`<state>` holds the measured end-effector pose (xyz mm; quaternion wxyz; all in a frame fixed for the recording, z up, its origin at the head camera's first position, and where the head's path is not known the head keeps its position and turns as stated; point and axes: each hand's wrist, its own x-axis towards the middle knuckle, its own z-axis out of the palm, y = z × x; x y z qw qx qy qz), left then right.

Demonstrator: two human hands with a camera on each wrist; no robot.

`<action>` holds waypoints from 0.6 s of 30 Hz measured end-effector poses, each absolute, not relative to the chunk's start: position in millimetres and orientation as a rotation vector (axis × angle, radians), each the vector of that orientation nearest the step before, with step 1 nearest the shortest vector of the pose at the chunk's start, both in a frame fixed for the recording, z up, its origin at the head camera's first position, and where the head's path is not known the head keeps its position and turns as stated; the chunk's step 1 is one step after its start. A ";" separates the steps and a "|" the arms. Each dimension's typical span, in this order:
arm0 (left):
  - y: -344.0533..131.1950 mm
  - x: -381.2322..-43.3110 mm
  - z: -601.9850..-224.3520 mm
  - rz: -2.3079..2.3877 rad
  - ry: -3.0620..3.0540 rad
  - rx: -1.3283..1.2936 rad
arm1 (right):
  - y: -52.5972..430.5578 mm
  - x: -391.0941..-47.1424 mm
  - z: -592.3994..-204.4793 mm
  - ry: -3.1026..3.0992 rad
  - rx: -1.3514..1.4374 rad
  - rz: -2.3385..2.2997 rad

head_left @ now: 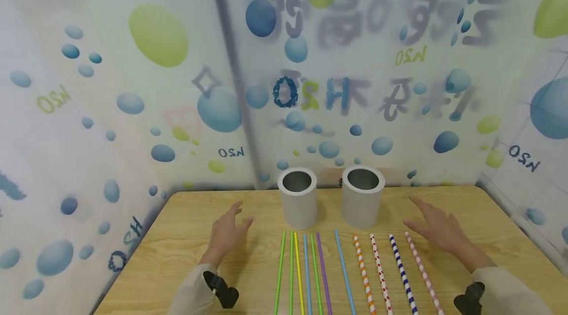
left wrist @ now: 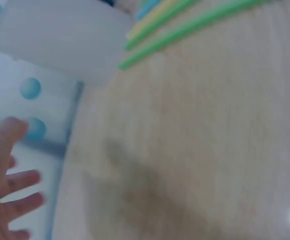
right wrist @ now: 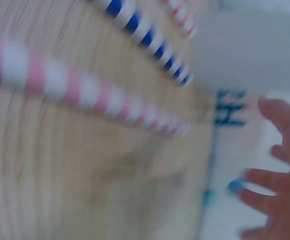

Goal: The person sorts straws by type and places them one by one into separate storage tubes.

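My left hand (head_left: 225, 232) is over the table's left side, fingers spread and holding nothing. On the right, my right hand (head_left: 437, 226) is likewise spread, above the table near the pink-and-white striped straw (head_left: 423, 270). Between the hands lies a row of straws: plain green (head_left: 280, 270), yellow (head_left: 299, 270), blue (head_left: 344, 270) and purple (head_left: 323, 270) ones, then patterned ones in orange stripes (head_left: 365, 275), red dots (head_left: 380, 273) and blue stripes (head_left: 403, 273). Behind the row stand two grey-white cylindrical cups, a left cup (head_left: 300, 209) and a right cup (head_left: 361, 206), both upright with dark openings.
The wooden table (head_left: 177, 236) ends against a wall (head_left: 177, 88) covered in a bubble-patterned sheet, with side walls at left and right. Each wrist wears a small black camera, the left camera (head_left: 220, 290) and the right camera (head_left: 470, 299).
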<state>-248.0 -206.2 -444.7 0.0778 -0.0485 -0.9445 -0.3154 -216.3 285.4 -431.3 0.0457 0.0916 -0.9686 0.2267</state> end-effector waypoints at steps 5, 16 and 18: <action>-188.9 -263.2 -424.6 -1.351 -2.661 -0.129 | 252.1 -208.0 -410.3 -3.046 0.351 1.079; -137.0 -289.6 -397.5 -2.112 -2.178 0.098 | 168.5 -203.3 -439.0 -2.834 0.385 1.734; -130.1 -292.2 -397.9 -2.130 -2.163 0.128 | 155.8 -202.6 -446.5 -2.811 0.325 1.701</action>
